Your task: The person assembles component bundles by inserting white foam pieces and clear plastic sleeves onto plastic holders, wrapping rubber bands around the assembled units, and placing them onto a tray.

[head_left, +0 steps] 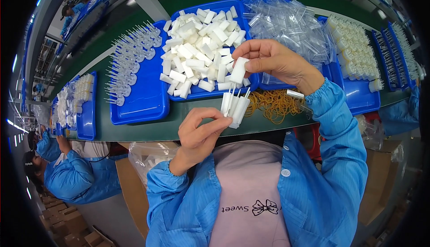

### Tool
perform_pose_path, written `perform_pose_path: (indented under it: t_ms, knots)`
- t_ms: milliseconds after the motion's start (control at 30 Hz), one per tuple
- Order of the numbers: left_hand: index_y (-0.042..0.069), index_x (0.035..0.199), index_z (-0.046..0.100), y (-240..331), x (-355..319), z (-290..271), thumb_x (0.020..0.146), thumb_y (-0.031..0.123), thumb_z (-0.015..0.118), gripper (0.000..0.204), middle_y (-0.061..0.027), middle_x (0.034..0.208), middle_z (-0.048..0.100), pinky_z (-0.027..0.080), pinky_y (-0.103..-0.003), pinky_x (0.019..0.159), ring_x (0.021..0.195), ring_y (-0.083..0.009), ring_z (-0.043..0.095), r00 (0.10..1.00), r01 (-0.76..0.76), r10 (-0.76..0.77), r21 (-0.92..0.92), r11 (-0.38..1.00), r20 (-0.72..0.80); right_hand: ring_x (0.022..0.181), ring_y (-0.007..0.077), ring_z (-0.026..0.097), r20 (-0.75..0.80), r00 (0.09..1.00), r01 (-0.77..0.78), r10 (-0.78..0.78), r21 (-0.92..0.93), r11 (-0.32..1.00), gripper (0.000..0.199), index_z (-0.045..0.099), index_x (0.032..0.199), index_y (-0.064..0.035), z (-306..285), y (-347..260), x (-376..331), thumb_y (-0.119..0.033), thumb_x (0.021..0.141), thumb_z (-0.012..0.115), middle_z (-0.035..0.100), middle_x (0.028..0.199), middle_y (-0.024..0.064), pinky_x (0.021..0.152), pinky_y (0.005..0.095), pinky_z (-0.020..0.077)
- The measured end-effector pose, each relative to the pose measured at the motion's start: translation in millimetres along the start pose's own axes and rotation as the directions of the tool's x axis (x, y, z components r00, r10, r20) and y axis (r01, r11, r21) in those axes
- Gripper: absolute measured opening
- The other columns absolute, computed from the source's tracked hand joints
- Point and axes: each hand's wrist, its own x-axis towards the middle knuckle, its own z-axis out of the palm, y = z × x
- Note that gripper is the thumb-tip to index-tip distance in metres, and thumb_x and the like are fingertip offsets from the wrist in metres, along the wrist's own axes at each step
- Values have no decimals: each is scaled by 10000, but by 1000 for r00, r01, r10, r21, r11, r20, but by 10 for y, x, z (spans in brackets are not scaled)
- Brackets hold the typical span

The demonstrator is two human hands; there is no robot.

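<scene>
My left hand (200, 131), closed, pinches the lower end of a small bundle of white block-shaped pieces (240, 110). Thin pale rods or tubes stick up from that bundle. Above it, my right hand (281, 62) grips a single white foam-like block (239, 71) between thumb and fingers. The block is upright, its lower end close to the rod tips; I cannot tell whether they touch. Behind both hands, a heap of similar white blocks (201, 45) fills a blue tray (179, 8). Tan rubber bands (275, 106) lie in a loose pile beneath my right wrist.
Clear plastic sleeves (286, 27) are heaped at back right. Clear pieces with thin stems (130, 59) stand in rows in a left-hand blue tray (141, 108). Another tray (358, 106) at right carries packed whitish pieces (354, 45). A co-worker (80, 175) sits at left.
</scene>
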Motion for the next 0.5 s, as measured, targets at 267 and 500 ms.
perform_pose_path:
  t_ms: [267, 500]
  knots:
    - [92, 985, 724, -28, 38, -41, 591, -79, 708, 429, -65, 882, 633, 475, -295, 641, 765, -216, 604, 998, -57, 58, 63, 996, -5, 871, 138, 637, -57, 997, -55, 52, -50, 997, 227, 658, 1038, 4, 163, -113, -56, -114, 845, 679, 669, 970, 84, 804, 256, 511]
    - [92, 979, 724, -10, 6, -13, 586, -75, 725, 427, -65, 895, 628, 505, -305, 636, 789, -215, 616, 991, -135, 132, 101, 986, 33, 858, 99, 627, 37, 994, -97, 105, -170, 981, 166, 664, 978, 10, 316, -129, -153, -82, 840, 680, 667, 930, 62, 790, 234, 506]
